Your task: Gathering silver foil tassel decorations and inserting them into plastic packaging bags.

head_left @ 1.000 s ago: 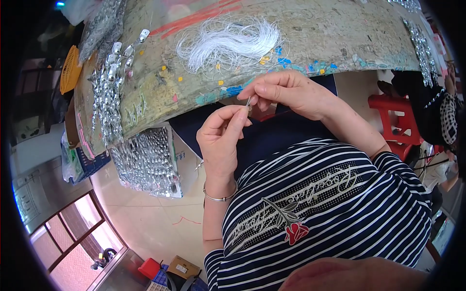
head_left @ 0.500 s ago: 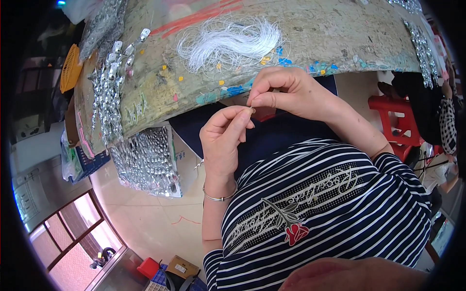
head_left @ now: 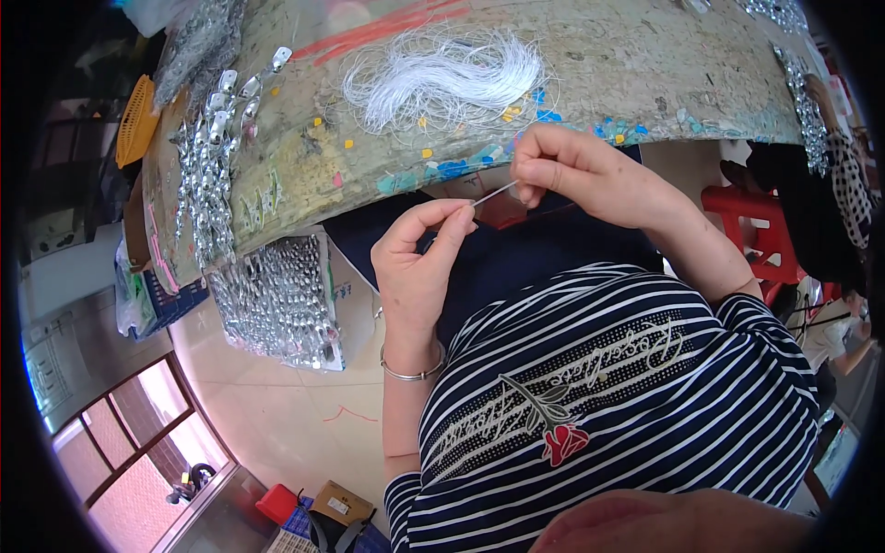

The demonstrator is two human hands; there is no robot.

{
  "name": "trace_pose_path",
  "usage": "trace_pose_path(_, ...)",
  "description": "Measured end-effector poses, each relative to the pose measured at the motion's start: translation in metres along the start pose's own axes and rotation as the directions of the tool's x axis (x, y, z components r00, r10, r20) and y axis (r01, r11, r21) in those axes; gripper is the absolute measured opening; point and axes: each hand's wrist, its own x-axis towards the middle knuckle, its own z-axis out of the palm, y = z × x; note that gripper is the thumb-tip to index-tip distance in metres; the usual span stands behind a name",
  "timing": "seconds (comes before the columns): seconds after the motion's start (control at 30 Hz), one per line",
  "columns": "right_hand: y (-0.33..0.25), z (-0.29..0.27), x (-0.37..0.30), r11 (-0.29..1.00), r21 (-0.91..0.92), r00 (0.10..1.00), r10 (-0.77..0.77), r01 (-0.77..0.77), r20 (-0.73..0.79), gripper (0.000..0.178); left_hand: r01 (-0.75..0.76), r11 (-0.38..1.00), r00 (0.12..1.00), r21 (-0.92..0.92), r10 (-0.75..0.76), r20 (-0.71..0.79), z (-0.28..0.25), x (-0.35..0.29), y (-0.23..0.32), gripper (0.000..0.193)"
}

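Note:
A short, thin white thread [head_left: 495, 194] is stretched at a slant between my two hands, in front of the table's near edge. My left hand [head_left: 417, 263] pinches its lower end between thumb and forefinger. The upper end is in the closed fingers of my right hand [head_left: 583, 175], a little higher and to the right. A loose bundle of similar white thread [head_left: 452, 78] lies on the worn table [head_left: 627, 83] just beyond my hands. Whether anything small sits at my left fingertips is too fine to make out.
Shiny silver strips [head_left: 210, 175] hang over the table's left edge, and a plastic-wrapped silver bundle [head_left: 281, 304] is below them. A yellow basket [head_left: 135, 120] stands far left. More silver strips [head_left: 800, 106] hang at the right, near a red stool [head_left: 756, 230] and another person's dotted sleeve [head_left: 850, 189].
My hands were almost touching and have moved apart, the right one up and to the right. The thread now shows taut between them. At the far right, another person's arm has moved.

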Motion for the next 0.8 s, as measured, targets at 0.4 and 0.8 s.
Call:
trace_pose_path(0.4,-0.001,0.029,0.01,0.662,-0.529,0.797,-0.602,0.531,0.047,0.013,0.061,0.98,0.998,-0.191,-0.065,-0.019,0.01,-0.001,0.0,0.011)
trace_pose_path(0.8,0.003,0.038,0.015,0.564,-0.614,0.755,-0.65,0.553,0.084,0.022,0.152,0.866,0.988,-0.476,-0.128,0.082,0.004,0.002,-0.014,0.014)
